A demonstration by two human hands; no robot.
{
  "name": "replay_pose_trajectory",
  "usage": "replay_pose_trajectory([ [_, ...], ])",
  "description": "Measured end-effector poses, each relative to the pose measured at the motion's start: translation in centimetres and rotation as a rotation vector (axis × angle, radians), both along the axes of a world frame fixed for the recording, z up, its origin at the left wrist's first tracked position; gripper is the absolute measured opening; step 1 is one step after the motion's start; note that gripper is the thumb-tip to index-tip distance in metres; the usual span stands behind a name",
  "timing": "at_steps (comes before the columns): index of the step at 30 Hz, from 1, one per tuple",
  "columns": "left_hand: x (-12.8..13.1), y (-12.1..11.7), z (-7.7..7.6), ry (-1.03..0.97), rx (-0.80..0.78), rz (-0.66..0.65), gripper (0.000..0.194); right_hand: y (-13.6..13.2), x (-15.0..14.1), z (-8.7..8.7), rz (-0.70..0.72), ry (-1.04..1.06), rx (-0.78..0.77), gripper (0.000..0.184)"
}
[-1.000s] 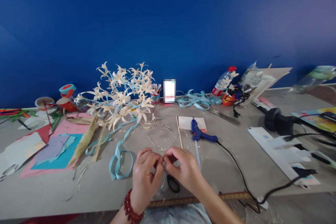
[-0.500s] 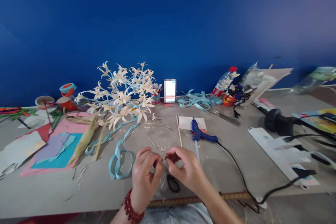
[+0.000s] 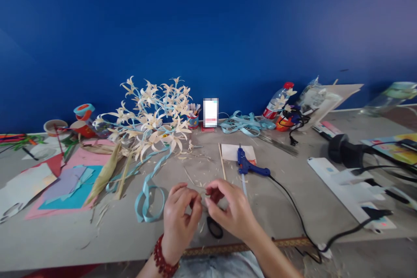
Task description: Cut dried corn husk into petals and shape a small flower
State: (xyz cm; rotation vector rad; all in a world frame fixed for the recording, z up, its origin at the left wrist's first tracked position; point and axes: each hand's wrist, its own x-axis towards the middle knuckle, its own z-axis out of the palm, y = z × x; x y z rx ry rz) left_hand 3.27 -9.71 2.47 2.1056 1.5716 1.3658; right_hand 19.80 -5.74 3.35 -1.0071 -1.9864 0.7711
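Note:
Close together above the table's front, my left hand (image 3: 183,210) and my right hand (image 3: 230,208) are both pinched closed. Whatever lies between the fingertips is too small to make out. A red beaded bracelet (image 3: 162,257) circles my left wrist. Just below my fingers lies a black scissor handle (image 3: 215,227), its blades hidden. A coiled light-blue ribbon (image 3: 150,204) rests left of my left hand. Beyond my right hand is a blue glue gun (image 3: 248,165) with a clear glue stick (image 3: 244,183) in its back, set over a white card (image 3: 230,152).
Cream husk flowers on blue stems (image 3: 153,117) stand at back left. Coloured paper sheets (image 3: 70,191) and dried husk (image 3: 106,173) lie left. A power strip (image 3: 345,191) with black cables is at right; a bottle (image 3: 276,102) leans by the blue wall. Thin scraps litter the table.
My right hand's fingertips have shifted very slightly, with thumb and forefinger a little farther apart. My left hand and the things on the table stay as they were.

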Motion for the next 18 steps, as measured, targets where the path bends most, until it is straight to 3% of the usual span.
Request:
replay_pose_trajectory([
  [3, 0.0, -0.1, 0.1, 0.003, -0.026, -0.013, 0.018, -0.2, -0.7, 0.0, -0.008, -0.015, 0.042, 0.007],
  [8, 0.0, -0.1, 0.2, -0.013, -0.100, -0.002, 0.011, -0.2, -1.1, -0.6, -0.051, 0.006, 0.109, 0.009],
  [12, 0.6, 0.1, 0.1, -0.045, -0.063, 0.015, 0.015, -0.6, -1.4, -0.8, -0.069, 0.012, 0.135, 0.010],
  [18, 0.2, 0.3, -1.2, -0.115, -0.044, 0.104, 0.015, -0.7, -1.1, -0.8, -0.160, 0.058, 0.219, 0.011],
])
